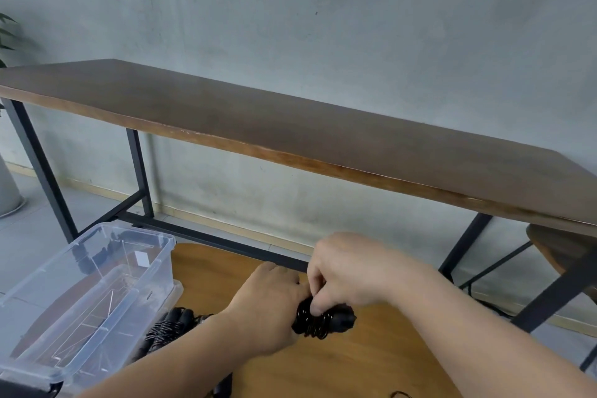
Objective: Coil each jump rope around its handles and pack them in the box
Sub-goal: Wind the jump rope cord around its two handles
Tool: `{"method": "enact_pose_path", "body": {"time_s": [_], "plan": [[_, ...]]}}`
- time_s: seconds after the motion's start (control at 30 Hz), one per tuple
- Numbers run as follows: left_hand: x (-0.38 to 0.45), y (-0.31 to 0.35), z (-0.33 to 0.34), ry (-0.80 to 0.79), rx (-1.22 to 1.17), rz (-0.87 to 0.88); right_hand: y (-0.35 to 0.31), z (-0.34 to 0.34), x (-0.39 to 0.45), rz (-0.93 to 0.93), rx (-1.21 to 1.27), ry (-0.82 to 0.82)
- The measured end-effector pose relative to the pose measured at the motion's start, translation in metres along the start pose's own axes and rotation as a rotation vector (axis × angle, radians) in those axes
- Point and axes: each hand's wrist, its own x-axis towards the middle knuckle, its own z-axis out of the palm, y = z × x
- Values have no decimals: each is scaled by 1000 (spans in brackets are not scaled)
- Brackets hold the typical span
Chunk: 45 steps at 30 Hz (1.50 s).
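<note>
A black jump rope (326,320) is wound in tight coils round its handles, held above a round wooden table (355,362). My left hand (268,304) grips the left end of the bundle. My right hand (349,271) pinches the coils from above with curled fingers. One handle end sticks out to the right. A clear plastic box (155,262) stands at the left, and I cannot make out any rope in it. More dark jump ropes (168,329) lie piled between the box and my left forearm.
A long dark wooden bench-table (290,126) on black metal legs runs along the grey wall behind. A round stool (565,252) sits at the right. A plant pot (6,191) stands at the far left. A thin rope end (400,394) shows at the bottom edge.
</note>
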Motion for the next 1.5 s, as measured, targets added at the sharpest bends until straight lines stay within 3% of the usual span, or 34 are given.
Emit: {"method": "enact_pose_path", "body": {"time_s": [0.2, 0.4, 0.83, 1.0, 1.33, 1.5], "plan": [[-6, -3, -19, -103, -397, 51, 36, 5, 6, -24, 575, -52], [-8, 1, -35, -226, -745, 28, 52, 15, 6, -68, 948, -44], [-8, 0, -34, -280, -1174, 5, 69, 39, 1, -32, 1238, 81], [-9, 4, -32, -293, -1440, 151, 67, 54, 0, 64, 1330, 123], [-9, 6, -27, -189, -1627, -35, 65, 63, -13, 96, 1646, 74], [-5, 6, -25, -62, -1707, -203, 53, 66, -15, 193, 1715, 183]]}}
